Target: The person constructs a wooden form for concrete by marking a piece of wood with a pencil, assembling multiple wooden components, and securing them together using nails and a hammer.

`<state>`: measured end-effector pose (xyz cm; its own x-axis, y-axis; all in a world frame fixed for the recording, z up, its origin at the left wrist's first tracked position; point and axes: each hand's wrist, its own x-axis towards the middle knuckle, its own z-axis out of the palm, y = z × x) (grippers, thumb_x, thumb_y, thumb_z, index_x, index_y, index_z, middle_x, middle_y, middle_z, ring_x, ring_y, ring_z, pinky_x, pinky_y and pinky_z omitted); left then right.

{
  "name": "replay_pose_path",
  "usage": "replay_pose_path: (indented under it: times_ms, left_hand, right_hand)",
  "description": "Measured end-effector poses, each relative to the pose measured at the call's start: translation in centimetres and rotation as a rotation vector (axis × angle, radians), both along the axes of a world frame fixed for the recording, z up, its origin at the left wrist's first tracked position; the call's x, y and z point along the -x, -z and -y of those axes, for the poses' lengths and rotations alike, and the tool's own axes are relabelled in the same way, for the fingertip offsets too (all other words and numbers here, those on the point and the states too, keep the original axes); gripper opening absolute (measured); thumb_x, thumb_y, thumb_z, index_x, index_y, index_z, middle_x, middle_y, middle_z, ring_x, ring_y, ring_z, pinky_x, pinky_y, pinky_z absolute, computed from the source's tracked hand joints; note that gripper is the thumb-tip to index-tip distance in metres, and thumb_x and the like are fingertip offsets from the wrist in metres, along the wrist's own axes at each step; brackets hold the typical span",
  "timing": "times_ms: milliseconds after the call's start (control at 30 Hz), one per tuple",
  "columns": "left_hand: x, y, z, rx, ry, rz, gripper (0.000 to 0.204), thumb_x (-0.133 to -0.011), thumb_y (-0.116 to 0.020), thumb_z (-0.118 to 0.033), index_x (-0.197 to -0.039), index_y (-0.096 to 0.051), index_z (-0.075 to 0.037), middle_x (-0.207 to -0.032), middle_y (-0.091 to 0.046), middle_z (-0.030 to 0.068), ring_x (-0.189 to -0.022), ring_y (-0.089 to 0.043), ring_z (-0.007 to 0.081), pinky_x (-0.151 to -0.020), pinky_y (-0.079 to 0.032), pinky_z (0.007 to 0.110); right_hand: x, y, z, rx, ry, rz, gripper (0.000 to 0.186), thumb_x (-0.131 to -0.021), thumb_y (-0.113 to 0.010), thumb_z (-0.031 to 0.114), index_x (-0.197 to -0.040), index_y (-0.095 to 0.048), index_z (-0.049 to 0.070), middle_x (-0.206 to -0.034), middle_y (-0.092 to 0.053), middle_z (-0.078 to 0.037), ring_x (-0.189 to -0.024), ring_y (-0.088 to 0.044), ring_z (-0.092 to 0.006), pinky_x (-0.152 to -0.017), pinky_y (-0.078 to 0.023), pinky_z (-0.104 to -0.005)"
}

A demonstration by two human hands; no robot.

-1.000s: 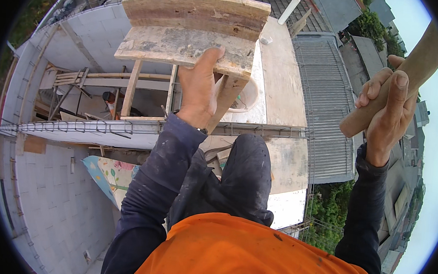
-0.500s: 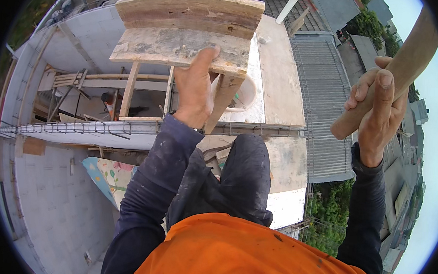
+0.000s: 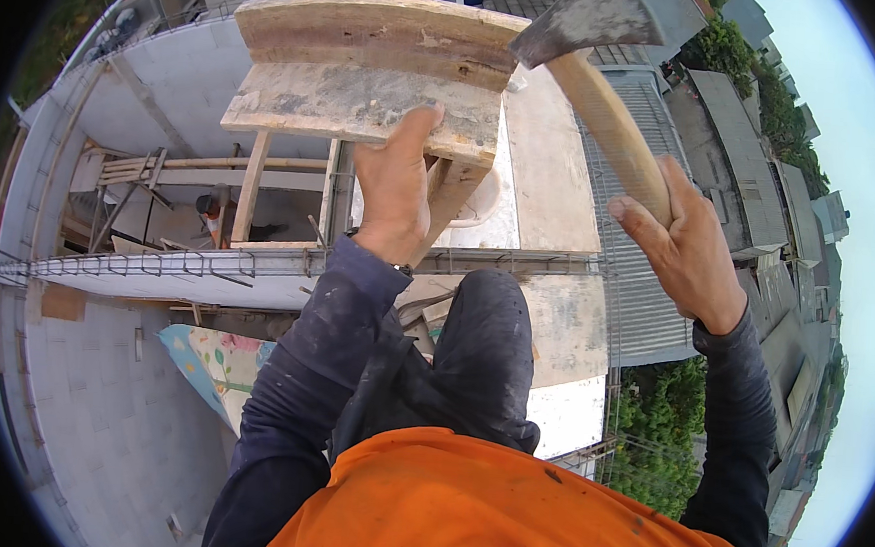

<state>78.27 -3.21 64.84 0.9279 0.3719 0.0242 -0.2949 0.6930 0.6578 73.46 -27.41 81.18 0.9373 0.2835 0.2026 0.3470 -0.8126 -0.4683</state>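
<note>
My left hand (image 3: 396, 191) is closed on the near edge of a wooden board form (image 3: 373, 97), thumb on top and fingers hidden beneath. Two rough, stained planks make up the form, one flat and one upright along its far side, with wooden legs below. At the right, my right hand (image 3: 688, 244) wraps round the pale wooden handle of a hatchet (image 3: 612, 129). Its grey metal head is beside the right end of the upright plank; I cannot tell whether they touch.
A wall top with a rebar cage (image 3: 188, 261) runs across below the form. Plywood sheets (image 3: 549, 170) and a partly hidden pale bucket (image 3: 482, 201) lie to the right. Deep walled rooms drop away at the left, where a person (image 3: 210, 222) stands below. Corrugated roofing (image 3: 646, 306) lies beyond.
My right hand has swung the hatchet down and to the left, bringing its head into view by the form's end. My left hand keeps its hold, almost unmoved.
</note>
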Motion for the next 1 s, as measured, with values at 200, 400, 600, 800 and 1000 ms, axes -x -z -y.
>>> replay_pose_path:
  times_ms: [200, 400, 600, 800, 1000]
  left_hand:
    - [-0.2, 0.2, 0.1, -0.064, -0.009, 0.016, 0.023, -0.092, -0.073, -0.018, -0.108, -0.07, -0.002, -0.108, -0.069, 0.0065, -0.104, -0.066, 0.0184, -0.094, -0.051, 0.04]
    - [0.7, 2.2, -2.7, -0.008, 0.137, 0.051, 0.027, -0.092, -0.074, -0.025, -0.112, -0.069, -0.007, -0.113, -0.066, 0.0029, -0.107, -0.062, 0.0177, -0.101, -0.045, 0.039]
    - [1.8, 3.0, -1.9, -0.122, 0.115, 0.036, 0.027, -0.094, -0.073, -0.031, -0.112, -0.069, -0.01, -0.118, -0.065, 0.0028, -0.116, -0.057, 0.0163, -0.107, -0.038, 0.038]
    - [2.4, 2.2, 0.2, -0.251, 0.081, -0.001, 0.063, -0.098, -0.056, -0.031, -0.15, -0.04, 0.001, -0.138, -0.057, 0.0238, -0.132, -0.055, 0.0334, -0.115, -0.042, 0.048]
    - [2.5, 2.4, -3.2, -0.262, 0.061, -0.054, 0.069, -0.096, -0.054, -0.042, -0.148, -0.042, 0.002, -0.133, -0.058, 0.0236, -0.129, -0.056, 0.0361, -0.116, -0.04, 0.057]
  right_hand:
    - [0.4, 0.7, 1.9, 0.15, -0.015, -0.009, 0.06, -0.095, -0.069, 0.058, -0.112, -0.063, 0.001, -0.071, -0.059, -0.01, -0.061, -0.06, -0.0211, -0.06, -0.048, -0.0383]
    - [-0.3, 13.3, 9.1, -0.194, 0.33, -0.234, 0.056, -0.092, -0.073, 0.053, -0.111, -0.067, 0.0, -0.078, -0.061, -0.006, -0.073, -0.061, -0.0171, -0.067, -0.048, -0.0341]
    - [2.9, 34.6, 18.8, 0.0, 0.649, -0.481, 0.051, -0.085, -0.076, 0.039, -0.111, -0.07, -0.004, -0.094, -0.073, -0.019, -0.088, -0.07, -0.032, -0.083, -0.052, -0.042]
    - [8.2, 52.3, 24.8, 0.17, 0.899, -0.683, 0.056, -0.084, -0.076, 0.035, -0.128, -0.062, 0.002, -0.116, -0.072, -0.024, -0.109, -0.07, -0.0388, -0.097, -0.053, -0.0462]
    - [11.6, 57.4, 21.9, 0.143, 0.961, -0.664, 0.058, -0.085, -0.074, 0.028, -0.134, -0.05, 0.006, -0.12, -0.068, -0.025, -0.114, -0.067, -0.0396, -0.099, -0.053, -0.0487]
